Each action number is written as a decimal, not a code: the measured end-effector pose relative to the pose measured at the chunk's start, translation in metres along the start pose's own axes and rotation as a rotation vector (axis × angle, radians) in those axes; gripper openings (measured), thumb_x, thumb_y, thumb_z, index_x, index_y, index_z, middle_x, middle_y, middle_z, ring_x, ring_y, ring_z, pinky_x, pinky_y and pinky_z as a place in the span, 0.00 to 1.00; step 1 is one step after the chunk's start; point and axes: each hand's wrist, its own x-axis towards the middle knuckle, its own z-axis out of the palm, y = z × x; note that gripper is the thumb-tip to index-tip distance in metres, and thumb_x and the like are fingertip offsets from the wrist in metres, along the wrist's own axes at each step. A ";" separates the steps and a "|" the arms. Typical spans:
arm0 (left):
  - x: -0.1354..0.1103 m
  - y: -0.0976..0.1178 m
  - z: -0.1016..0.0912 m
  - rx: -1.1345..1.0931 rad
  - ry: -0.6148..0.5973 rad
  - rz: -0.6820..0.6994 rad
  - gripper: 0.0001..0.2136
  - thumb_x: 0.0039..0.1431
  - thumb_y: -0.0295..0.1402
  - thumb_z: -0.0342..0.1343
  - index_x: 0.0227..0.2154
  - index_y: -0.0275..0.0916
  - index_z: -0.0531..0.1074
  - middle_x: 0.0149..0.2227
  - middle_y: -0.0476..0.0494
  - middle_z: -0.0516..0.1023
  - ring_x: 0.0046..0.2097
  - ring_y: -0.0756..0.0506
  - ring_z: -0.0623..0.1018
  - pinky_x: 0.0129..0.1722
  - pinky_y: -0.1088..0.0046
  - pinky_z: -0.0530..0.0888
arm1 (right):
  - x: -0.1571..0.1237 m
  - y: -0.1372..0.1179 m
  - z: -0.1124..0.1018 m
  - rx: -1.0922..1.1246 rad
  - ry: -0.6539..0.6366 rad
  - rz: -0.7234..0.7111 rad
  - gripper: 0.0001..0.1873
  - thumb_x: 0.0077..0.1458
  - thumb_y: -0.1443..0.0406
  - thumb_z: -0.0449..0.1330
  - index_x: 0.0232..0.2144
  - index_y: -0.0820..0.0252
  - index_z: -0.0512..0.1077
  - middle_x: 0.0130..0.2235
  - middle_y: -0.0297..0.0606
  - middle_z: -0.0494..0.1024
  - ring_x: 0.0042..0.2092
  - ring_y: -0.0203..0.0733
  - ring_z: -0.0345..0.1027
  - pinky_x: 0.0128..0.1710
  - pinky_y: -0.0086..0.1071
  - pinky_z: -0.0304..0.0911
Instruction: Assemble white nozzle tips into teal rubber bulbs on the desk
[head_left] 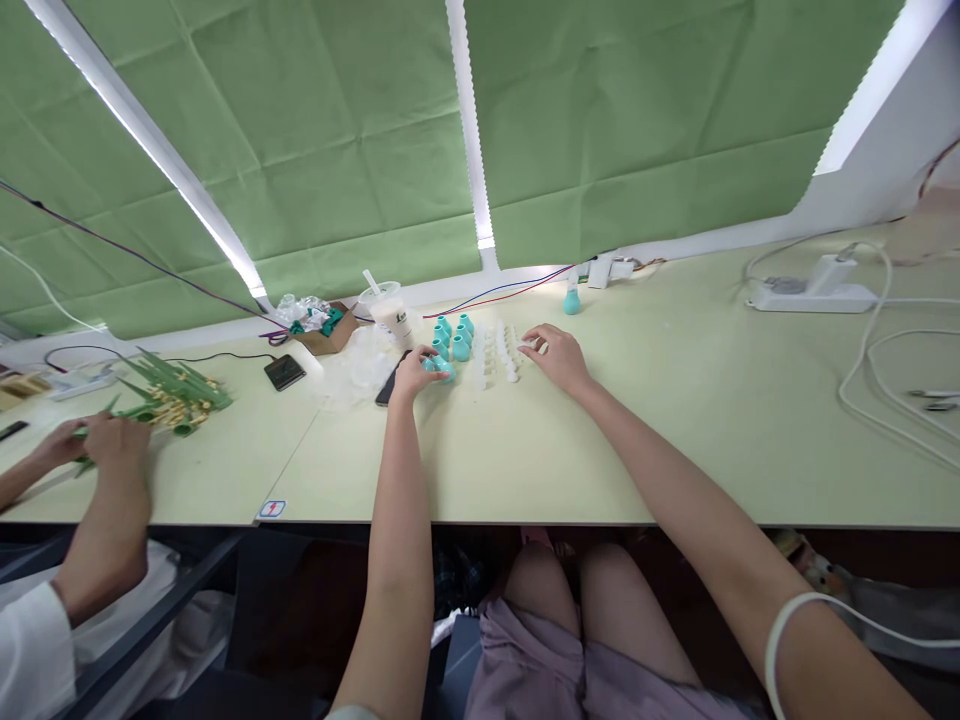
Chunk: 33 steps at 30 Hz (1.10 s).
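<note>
My left hand [415, 374] has its fingers curled round a small teal bulb-shaped bottle [445, 370] at the near end of a group on the table. Several matching teal bottles [460, 346] stand in two rows just beyond it. To their right, small white translucent parts [502, 345] lie in rows running away from me. At the right side of those rows, my right hand [556, 356] has its thumb and fingertips pinched together; what lies between them is too small to make out. A single teal bottle with a clear top [572, 299] stands farther back.
A dark phone [391, 383], crumpled clear plastic [352, 372] and a drink cup with a straw [389, 312] lie left of the bottles. A cardboard box [330, 335] sits behind. At far left, a co-worker's hands [112, 440] handle green stems. A power strip [814, 292] and white cables occupy the right.
</note>
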 end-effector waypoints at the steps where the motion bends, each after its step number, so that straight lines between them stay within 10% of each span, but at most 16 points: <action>1: 0.000 0.002 0.000 0.008 -0.011 0.013 0.24 0.35 0.37 0.66 0.40 0.44 0.70 0.44 0.47 0.74 0.47 0.44 0.73 0.46 0.69 0.68 | 0.000 0.000 0.000 -0.004 -0.001 -0.003 0.06 0.51 0.61 0.59 0.33 0.56 0.71 0.36 0.36 0.75 0.31 0.38 0.69 0.33 0.33 0.61; 27: 0.006 0.016 0.028 -0.112 0.124 0.246 0.31 0.38 0.36 0.67 0.47 0.43 0.63 0.36 0.48 0.73 0.39 0.46 0.73 0.42 0.70 0.67 | -0.001 0.000 0.003 -0.048 -0.040 -0.030 0.06 0.52 0.61 0.60 0.33 0.56 0.71 0.35 0.35 0.75 0.29 0.36 0.68 0.33 0.32 0.60; 33: 0.007 0.015 0.020 -0.272 0.287 0.121 0.14 0.52 0.44 0.55 0.35 0.41 0.65 0.34 0.47 0.71 0.38 0.48 0.71 0.41 0.72 0.65 | -0.001 0.000 0.003 -0.061 -0.037 -0.041 0.06 0.52 0.61 0.60 0.32 0.56 0.71 0.35 0.34 0.75 0.29 0.35 0.68 0.33 0.31 0.59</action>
